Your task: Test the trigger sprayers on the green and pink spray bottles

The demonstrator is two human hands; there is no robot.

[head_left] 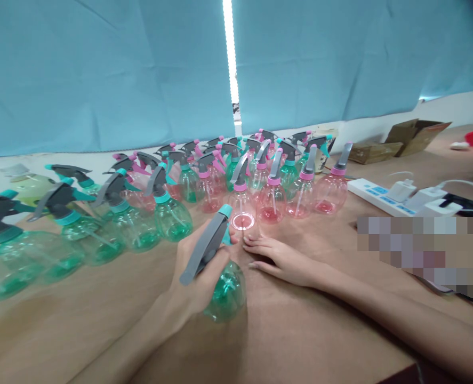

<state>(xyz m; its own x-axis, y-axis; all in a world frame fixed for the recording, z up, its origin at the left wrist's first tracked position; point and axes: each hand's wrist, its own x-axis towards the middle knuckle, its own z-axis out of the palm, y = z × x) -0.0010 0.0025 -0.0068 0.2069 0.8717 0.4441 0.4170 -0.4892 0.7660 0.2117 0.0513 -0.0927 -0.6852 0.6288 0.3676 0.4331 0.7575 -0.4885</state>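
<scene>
Your left hand (206,280) is closed around the neck of a green spray bottle (226,296), low and centred in view; whether its base meets the tabletop (300,330) cannot be told. Your right hand (280,258) lies palm down, fingers extended, holding nothing, fingertips just beside the nearest pink spray bottle (242,205). Obstructions: other pink spray bottles (274,205) stand ahead; a row of green spray bottles (174,218) stands to your left, with mixed bottles (188,184) behind. To the right, a white power strip (374,198) carries chargers (402,189); cardboard boxes (414,137) sit beyond. Boundaries: a blue curtain (100,69) and white wall (460,114) close the far side. Working room: the tabletop extends between your forearms and between the green row and your left forearm.
</scene>
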